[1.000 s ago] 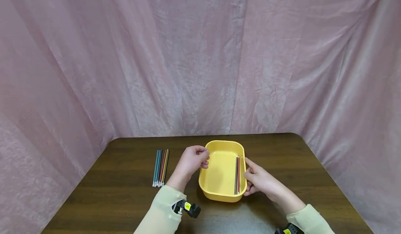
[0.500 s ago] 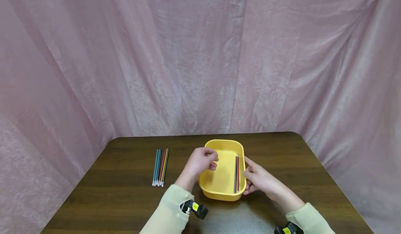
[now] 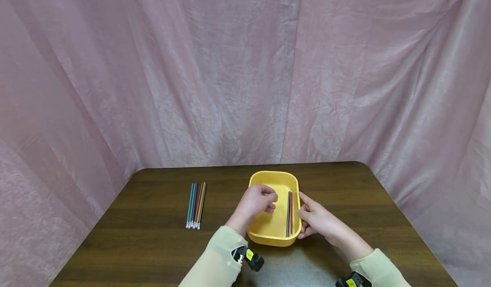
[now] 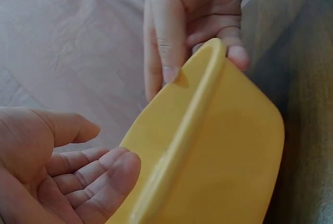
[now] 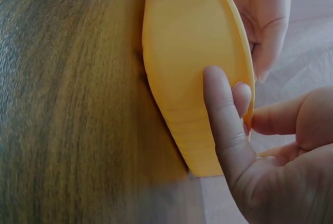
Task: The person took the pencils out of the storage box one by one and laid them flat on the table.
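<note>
A yellow plastic tray (image 3: pixel 268 241) stands on the table, with a few dark and red pencils (image 3: pixel 289 214) lying lengthwise along its right wall. My right hand (image 3: pixel 320 219) grips that right side, thumb over the rim and fingers against the outer wall in the right wrist view (image 5: pixel 281 156). Above the tray's left half hovers my left hand (image 3: pixel 257 201). Its fingers are loosely bent with nothing between them, and the left wrist view shows thumb and fingertips apart (image 4: pixel 78 167). Part of the tray floor is hidden under this hand.
On the table's left side lies a row of several pencils (image 3: pixel 196 206), blue, red, yellow and dark, their white eraser ends toward me. The brown wooden table (image 3: pixel 138 236) ends at a pink curtain (image 3: pixel 238 86) behind it.
My left hand has moved to the right, from the tray's left rim to over its inside. The right hand stays on the tray, and the pencils lie as before.
</note>
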Action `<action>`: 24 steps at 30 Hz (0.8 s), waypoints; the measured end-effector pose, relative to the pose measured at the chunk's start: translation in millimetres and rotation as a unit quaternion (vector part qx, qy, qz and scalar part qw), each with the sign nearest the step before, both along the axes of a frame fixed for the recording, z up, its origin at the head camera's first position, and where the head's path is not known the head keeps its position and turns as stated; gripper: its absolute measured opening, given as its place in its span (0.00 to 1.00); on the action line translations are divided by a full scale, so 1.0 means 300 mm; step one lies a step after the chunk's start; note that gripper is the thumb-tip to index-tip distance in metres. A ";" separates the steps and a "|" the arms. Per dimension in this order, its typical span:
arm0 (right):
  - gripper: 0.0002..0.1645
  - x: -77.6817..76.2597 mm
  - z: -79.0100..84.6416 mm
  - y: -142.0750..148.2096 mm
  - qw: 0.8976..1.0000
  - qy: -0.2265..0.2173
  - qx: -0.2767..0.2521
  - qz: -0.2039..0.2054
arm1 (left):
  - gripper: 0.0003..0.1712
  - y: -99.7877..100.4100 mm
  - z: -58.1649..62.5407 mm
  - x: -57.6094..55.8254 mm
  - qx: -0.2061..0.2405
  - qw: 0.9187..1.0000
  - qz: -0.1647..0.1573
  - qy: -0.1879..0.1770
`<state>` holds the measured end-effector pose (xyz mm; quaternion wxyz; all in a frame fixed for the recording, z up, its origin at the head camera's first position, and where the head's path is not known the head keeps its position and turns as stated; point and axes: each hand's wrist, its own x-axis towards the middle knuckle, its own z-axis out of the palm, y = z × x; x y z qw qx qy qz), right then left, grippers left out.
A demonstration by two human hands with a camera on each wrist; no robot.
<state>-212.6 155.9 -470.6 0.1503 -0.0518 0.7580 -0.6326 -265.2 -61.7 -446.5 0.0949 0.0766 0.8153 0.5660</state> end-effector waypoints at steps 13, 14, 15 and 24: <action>0.46 0.005 -0.001 0.005 1.000 -0.003 -0.002 -0.002 | 0.05 0.046 -0.066 -0.009 -0.028 0.999 0.006 -0.021; 0.46 0.006 -0.001 0.004 1.000 -0.003 -0.003 -0.002 | 0.05 0.049 -0.072 -0.009 -0.030 0.999 0.006 -0.023; 0.46 0.007 -0.001 0.004 1.000 -0.003 -0.004 -0.002 | 0.05 0.053 -0.076 -0.009 -0.033 0.999 0.007 -0.024; 0.45 0.010 0.000 0.006 1.000 0.000 -0.008 0.007 | 0.06 0.084 -0.087 0.008 -0.051 0.999 -0.011 -0.016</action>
